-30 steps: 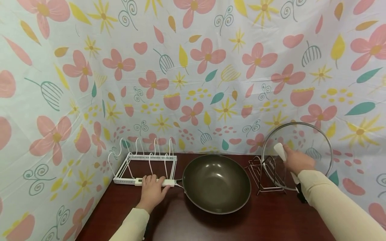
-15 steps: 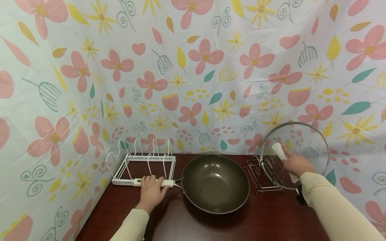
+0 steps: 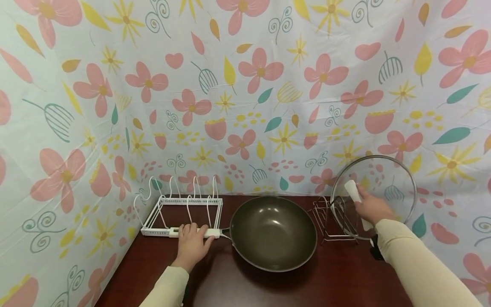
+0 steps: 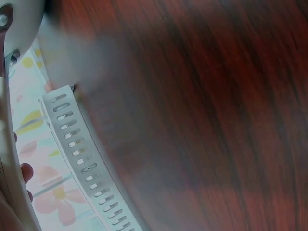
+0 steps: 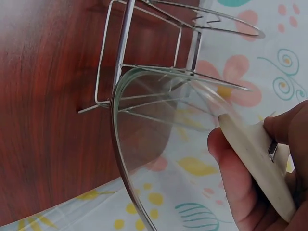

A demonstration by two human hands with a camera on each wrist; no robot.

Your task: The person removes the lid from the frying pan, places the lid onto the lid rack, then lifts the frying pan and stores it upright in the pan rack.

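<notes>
A dark wok (image 3: 274, 234) sits on the table, its cream handle (image 3: 212, 233) pointing left. My left hand (image 3: 191, 247) grips that handle; in the left wrist view, fingertips (image 4: 26, 172) show past its far side. On the right, my right hand (image 3: 375, 209) holds the cream grip (image 3: 350, 190) of a glass lid (image 3: 372, 170). This lid stands on edge, roughly upright, within a small silver wire rack (image 3: 326, 221). From the right wrist, the lid's rim (image 5: 115, 130) appears beside the rack's wires, with fingers and thumb round the grip (image 5: 260, 163).
A white rack (image 3: 172, 199) with several upright loops stands at the left, behind the wok handle. Flowered cloth (image 3: 261, 106) hangs close behind and to the left of the dark red table (image 3: 230, 290).
My right hand and the glass lid have shifted slightly left, towards the wire rack. The left hand stays on the wok handle, and the wok keeps its place. The head view has shifted slightly.
</notes>
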